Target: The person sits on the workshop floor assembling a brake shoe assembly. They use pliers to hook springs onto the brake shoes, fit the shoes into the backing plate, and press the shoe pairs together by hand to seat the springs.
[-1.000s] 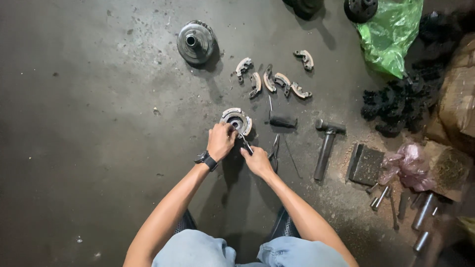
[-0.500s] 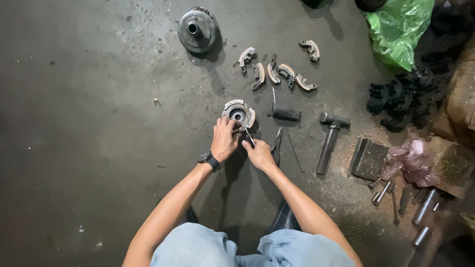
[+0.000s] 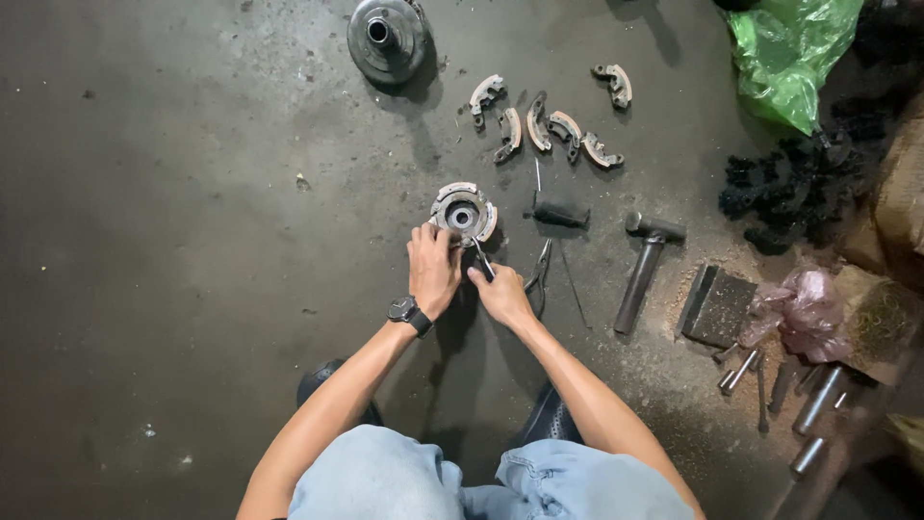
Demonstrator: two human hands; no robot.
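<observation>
A round metal clutch assembly (image 3: 464, 210) with curved shoes lies on the dark concrete floor. My left hand (image 3: 432, 270), with a black watch at the wrist, rests against its near edge and steadies it. My right hand (image 3: 500, 294) grips a thin dark tool (image 3: 480, 258) whose tip points at the assembly's lower rim. Both forearms reach forward from my knees in blue jeans.
Several loose curved shoes (image 3: 539, 120) lie beyond. A drum-shaped part (image 3: 387, 39) sits at the top. Pliers (image 3: 541, 274), a screwdriver (image 3: 558, 210), a hammer (image 3: 643, 265), a metal block (image 3: 717, 306), steel pins (image 3: 813, 404), a pink bag (image 3: 804, 310) and a green bag (image 3: 789, 48) lie to the right.
The view has shifted slightly. Both hands stay at the assembly, the right one working the tool at its rim with small movements.
</observation>
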